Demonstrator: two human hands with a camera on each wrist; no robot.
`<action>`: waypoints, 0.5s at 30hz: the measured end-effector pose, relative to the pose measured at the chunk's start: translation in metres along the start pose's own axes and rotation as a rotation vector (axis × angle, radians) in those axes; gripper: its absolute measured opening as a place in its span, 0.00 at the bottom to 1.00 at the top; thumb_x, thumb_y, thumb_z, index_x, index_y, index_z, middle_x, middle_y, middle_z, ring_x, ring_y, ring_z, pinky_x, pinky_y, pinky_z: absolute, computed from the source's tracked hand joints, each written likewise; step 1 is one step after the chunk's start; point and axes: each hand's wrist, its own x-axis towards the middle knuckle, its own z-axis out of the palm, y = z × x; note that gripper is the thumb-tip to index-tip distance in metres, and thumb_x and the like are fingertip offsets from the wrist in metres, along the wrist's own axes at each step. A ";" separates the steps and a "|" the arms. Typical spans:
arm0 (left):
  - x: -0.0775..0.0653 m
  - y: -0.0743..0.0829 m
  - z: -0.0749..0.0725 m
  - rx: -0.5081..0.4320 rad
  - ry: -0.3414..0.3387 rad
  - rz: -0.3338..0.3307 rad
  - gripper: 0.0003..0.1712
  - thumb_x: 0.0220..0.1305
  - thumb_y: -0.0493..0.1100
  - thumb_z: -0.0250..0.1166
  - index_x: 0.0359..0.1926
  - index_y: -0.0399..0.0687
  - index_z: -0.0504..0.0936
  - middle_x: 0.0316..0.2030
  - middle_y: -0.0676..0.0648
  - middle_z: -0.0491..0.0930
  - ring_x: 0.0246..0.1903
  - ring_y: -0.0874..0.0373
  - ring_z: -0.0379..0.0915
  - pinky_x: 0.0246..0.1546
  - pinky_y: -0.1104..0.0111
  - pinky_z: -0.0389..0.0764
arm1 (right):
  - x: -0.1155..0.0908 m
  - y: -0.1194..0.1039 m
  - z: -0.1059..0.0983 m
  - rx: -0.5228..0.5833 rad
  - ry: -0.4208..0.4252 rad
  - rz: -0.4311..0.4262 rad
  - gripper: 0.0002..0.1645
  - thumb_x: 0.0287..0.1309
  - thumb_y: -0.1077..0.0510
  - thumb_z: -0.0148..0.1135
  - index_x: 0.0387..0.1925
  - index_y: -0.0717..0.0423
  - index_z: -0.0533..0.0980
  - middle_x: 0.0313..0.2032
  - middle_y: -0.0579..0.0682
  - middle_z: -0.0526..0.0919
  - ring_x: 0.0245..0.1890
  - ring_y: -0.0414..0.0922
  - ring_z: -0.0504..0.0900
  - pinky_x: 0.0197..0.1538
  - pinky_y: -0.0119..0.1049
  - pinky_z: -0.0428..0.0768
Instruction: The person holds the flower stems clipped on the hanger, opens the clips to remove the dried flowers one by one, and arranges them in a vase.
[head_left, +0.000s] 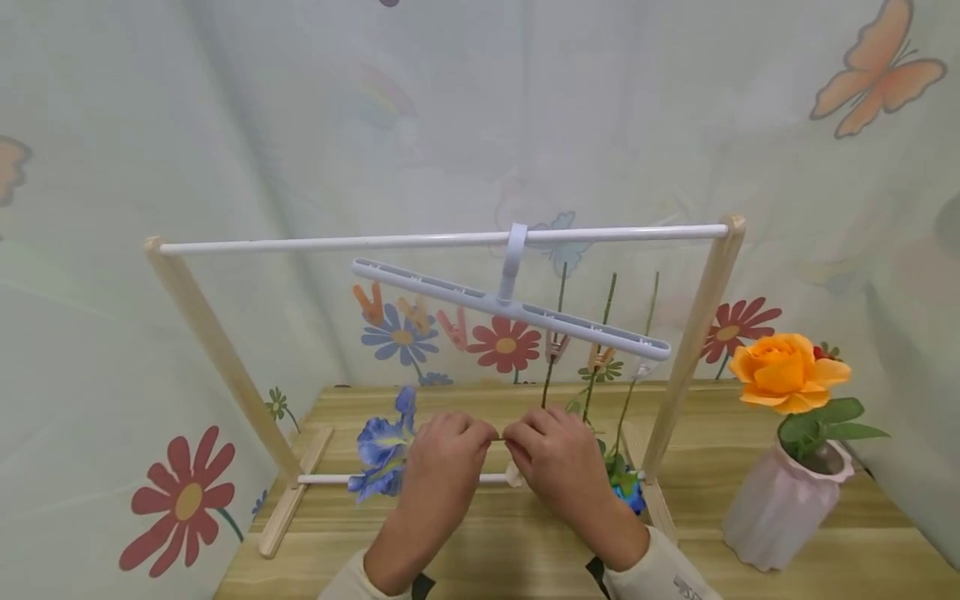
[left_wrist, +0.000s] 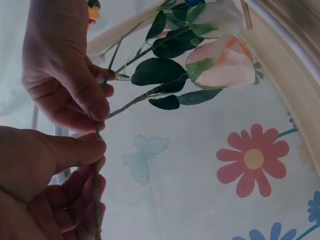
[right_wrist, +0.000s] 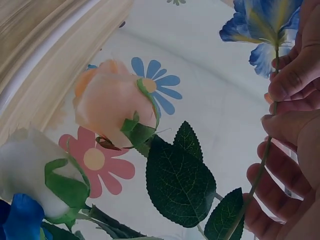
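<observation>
A blue iris lies sideways at my left hand, which pinches its thin green stem close below the bloom. My right hand grips the same stem just to the right, thumb and fingertips on it. Above both hands a pale blue hanger tilts down to the right from a white rod. Stems are held in the clips under its right half, with their blooms downward: a peach rose, a white rose and a blue flower. Clips at left, including an orange clip, hold nothing.
The wooden stand's posts and top rod frame the work, with a lower white rod behind the hands. At right a pinkish-white vase holds an orange rose. A printed curtain backs the wooden-topped table.
</observation>
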 end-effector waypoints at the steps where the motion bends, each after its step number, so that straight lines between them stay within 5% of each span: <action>1: 0.000 0.000 0.000 0.000 0.003 0.001 0.08 0.53 0.35 0.77 0.29 0.53 0.89 0.27 0.53 0.83 0.29 0.58 0.78 0.27 0.68 0.76 | 0.000 0.000 0.000 -0.002 -0.004 0.003 0.06 0.49 0.57 0.80 0.28 0.45 0.86 0.27 0.41 0.84 0.29 0.43 0.81 0.30 0.36 0.80; 15: 0.000 0.007 -0.001 0.031 0.015 0.011 0.10 0.49 0.34 0.79 0.29 0.54 0.90 0.27 0.54 0.82 0.28 0.58 0.76 0.26 0.69 0.73 | -0.003 -0.002 -0.001 0.001 0.020 0.006 0.08 0.47 0.56 0.81 0.28 0.46 0.86 0.27 0.41 0.84 0.27 0.42 0.81 0.30 0.35 0.80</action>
